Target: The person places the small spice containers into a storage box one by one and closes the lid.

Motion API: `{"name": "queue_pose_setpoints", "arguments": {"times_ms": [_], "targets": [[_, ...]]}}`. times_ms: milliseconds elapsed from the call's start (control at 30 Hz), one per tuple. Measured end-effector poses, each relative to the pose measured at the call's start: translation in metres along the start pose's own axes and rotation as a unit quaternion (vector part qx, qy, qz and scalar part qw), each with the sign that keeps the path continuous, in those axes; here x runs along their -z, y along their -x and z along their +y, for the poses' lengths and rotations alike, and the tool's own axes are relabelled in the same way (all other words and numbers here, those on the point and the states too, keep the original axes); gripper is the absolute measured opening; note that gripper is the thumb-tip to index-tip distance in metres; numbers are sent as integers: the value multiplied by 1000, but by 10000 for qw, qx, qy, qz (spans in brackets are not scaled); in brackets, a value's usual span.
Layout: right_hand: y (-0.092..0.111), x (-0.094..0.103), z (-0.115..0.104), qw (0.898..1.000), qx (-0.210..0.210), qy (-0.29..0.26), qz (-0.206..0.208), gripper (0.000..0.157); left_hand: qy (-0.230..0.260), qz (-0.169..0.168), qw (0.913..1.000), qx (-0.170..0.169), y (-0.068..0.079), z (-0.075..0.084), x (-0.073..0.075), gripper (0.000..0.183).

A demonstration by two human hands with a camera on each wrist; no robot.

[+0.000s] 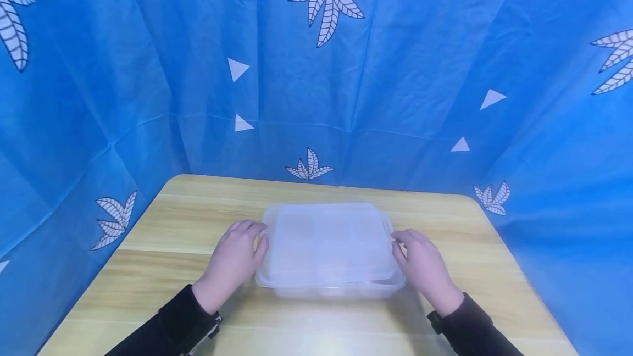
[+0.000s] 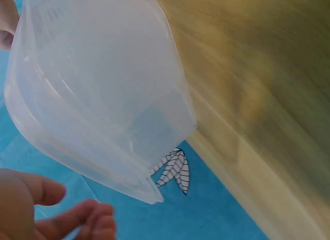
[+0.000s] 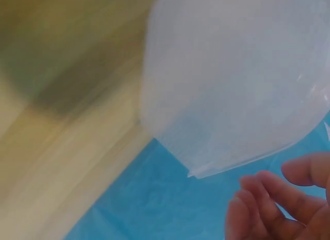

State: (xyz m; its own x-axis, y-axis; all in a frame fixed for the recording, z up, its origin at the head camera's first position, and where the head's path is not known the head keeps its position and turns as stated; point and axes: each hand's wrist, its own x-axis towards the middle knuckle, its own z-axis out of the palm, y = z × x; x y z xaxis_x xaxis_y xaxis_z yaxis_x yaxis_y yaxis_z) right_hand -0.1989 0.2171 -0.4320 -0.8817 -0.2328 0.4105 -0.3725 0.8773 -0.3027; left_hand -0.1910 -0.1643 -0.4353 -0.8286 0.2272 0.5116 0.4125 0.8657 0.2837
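Note:
A translucent plastic food container (image 1: 341, 292) sits on the table, with a frosted lid (image 1: 328, 243) lying over its top. The lid is a little askew, and some of the container's rim shows past it on the right. My left hand (image 1: 236, 254) is at the container's left side; in the left wrist view its thumb and fingers (image 2: 85, 217) are loosely bent, beside the rim with nothing between them. At the opposite side, my right hand (image 1: 420, 260) has its fingertips close to the right rim. The right wrist view shows those fingers (image 3: 273, 198) relaxed and apart from the thumb.
The wooden table (image 1: 198, 207) has rounded far corners. A blue curtain (image 1: 395, 70) with white leaf and triangle prints hangs behind it and along both sides. Dark sleeves (image 1: 173, 320) cover both forearms.

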Motion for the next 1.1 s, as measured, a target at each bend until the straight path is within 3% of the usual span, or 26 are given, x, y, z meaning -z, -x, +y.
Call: {"name": "queue_pose_setpoints", "arguments": {"times_ms": [133,300,500,733,1100], "targets": [[-5,-4,-3,9999,138,71,-31,18,46,-62,9986,516,0,-6,-4,31],[-7,-11,-2,9997,118,172,-107,18,85,-151,9972,733,2,-10,-9,32],[-8,-14,-2,9998,58,155,-109,19,107,-315,9968,725,2,-8,-11,19],[-9,-15,-5,9998,31,206,-78,17,147,-382,9965,735,2,-4,-13,40],[-9,-15,-3,9998,17,201,-6,18,210,-188,9975,641,-3,-1,-12,42]]}}
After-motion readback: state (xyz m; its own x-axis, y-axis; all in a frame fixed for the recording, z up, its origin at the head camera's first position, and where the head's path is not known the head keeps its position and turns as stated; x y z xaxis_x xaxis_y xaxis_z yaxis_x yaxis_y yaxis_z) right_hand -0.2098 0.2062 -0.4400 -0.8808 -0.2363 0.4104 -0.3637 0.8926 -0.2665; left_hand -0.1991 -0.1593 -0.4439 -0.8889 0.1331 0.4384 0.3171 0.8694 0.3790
